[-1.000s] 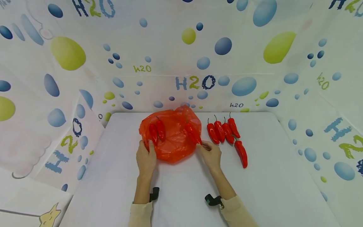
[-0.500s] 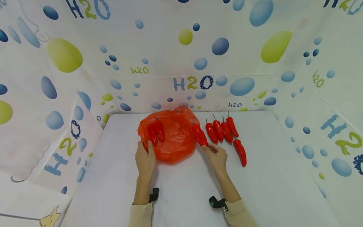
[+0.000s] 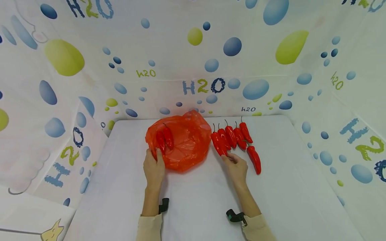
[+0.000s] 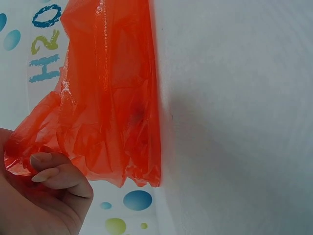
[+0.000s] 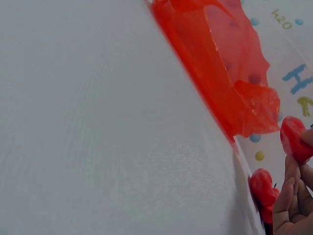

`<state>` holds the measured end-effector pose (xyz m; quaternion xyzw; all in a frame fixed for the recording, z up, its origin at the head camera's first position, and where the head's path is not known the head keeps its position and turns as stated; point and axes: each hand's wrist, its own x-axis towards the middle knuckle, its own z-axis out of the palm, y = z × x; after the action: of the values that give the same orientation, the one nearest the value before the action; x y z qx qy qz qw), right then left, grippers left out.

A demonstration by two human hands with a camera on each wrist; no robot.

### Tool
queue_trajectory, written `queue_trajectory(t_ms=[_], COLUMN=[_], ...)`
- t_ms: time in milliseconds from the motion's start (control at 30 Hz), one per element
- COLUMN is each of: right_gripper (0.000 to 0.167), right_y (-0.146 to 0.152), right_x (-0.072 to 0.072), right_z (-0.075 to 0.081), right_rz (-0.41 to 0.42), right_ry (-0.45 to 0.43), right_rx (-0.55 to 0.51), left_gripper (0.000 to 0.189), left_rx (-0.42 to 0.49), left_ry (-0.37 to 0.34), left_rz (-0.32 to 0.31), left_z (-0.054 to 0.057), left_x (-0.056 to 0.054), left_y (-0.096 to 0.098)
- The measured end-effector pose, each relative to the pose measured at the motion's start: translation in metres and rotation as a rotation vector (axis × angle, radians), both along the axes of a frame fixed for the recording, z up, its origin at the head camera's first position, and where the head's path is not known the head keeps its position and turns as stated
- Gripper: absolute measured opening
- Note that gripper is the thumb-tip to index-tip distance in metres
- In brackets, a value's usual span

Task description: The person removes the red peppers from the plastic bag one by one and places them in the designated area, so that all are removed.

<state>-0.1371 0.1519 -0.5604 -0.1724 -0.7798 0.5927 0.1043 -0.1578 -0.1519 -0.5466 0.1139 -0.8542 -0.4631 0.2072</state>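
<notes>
An orange-red plastic bag (image 3: 188, 150) lies spread with its mouth open on the white table. Its near-left rim is pinched between the thumb and fingers of my left hand (image 3: 154, 167), as the left wrist view confirms with the bag's film (image 4: 107, 103) bunched there. Two red chili peppers (image 3: 168, 138) lie inside the bag, on its left. To the right of the bag, my right hand (image 3: 237, 169) pinches another red chili pepper (image 3: 218, 144) by its lower tip, stem pointing away. In the right wrist view only part of that pepper shows.
Several red chili peppers (image 3: 230, 134) lie side by side at the back right, stems away from me. One more pepper (image 3: 254, 159) lies closer to me, right of my hand. A wall sheet (image 3: 169, 43) printed with drops and letters stands behind the table (image 3: 193, 207).
My right hand has moved right, carrying the pepper from over the bag to beside the row of peppers. My left hand keeps its grip on the bag's rim.
</notes>
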Motion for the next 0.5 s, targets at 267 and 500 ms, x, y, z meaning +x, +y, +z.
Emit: queue_trajectory(t_ms=[267, 500], right_gripper=[0.035, 0.039], right_y=[0.01, 0.017], right_x=[0.009, 0.015], right_z=[-0.007, -0.012], right_rz=[-0.01, -0.014], right_ry=[-0.059, -0.064], right_rx=[0.021, 0.043], left_gripper=[0.038, 0.039], left_rx=[0.01, 0.012], left_ry=[0.003, 0.001], left_rz=[-0.007, -0.013], left_z=[0.002, 0.002], left_x=[0.0, 0.001], left_y=[0.001, 0.001])
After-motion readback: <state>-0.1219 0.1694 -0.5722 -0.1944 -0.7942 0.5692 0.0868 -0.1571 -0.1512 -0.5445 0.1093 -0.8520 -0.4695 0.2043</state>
